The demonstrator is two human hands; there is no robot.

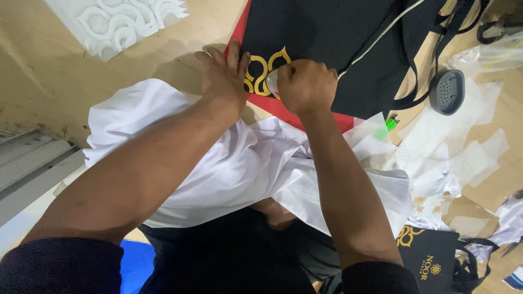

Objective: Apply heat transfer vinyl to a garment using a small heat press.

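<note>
My left hand (223,73) lies flat, fingers spread, holding nothing: it presses on the black fabric (316,32) just beside the gold ornament (260,71), I judge to keep the cloth taut and from sliding on the wooden table (49,81). My right hand (305,84) is closed in a fist around a small clear, roundish object (272,81), pushed against the ornament's edge; most of it is hidden in my grip, so I cannot tell what it is. The ornament sits at the corner of the black piece, over a red layer (283,109), with white cloth (229,163) bunched under my forearms. To the right lie scraps of translucent backing paper (468,158), a dark oval perforated object (448,91) and a small green item (391,123). A black bag (430,261) with gold print lies near my right elbow; I cannot see whether anything is inside it. A white carved panel (120,22) rests at the upper left.
</note>
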